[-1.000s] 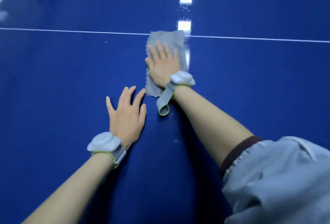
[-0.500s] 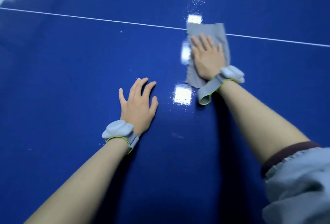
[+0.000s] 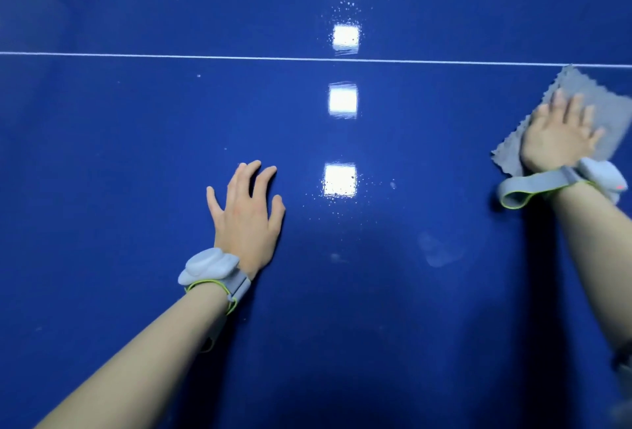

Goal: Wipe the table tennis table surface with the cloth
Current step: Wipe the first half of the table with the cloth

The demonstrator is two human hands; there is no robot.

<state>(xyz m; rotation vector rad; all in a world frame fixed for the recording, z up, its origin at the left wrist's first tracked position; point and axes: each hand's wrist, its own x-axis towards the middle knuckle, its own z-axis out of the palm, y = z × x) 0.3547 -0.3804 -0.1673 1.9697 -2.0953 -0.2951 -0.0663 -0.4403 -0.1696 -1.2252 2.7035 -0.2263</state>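
Note:
The glossy dark blue table tennis table fills the view. A grey cloth with a pinked edge lies flat on it at the far right, just below the white line. My right hand presses on the cloth, palm down, fingers spread; part of the cloth is hidden under it. My left hand rests flat on the bare surface left of centre, fingers apart, holding nothing. Both wrists carry grey strapped devices.
A thin white line crosses the table from left to right above both hands. Square ceiling-light reflections run down the middle. Small specks and a faint smear show on the surface near the reflections.
My right hand has slid the cloth far to the right, from the middle of the table to the right edge of the view. My left hand stays planted on the surface.

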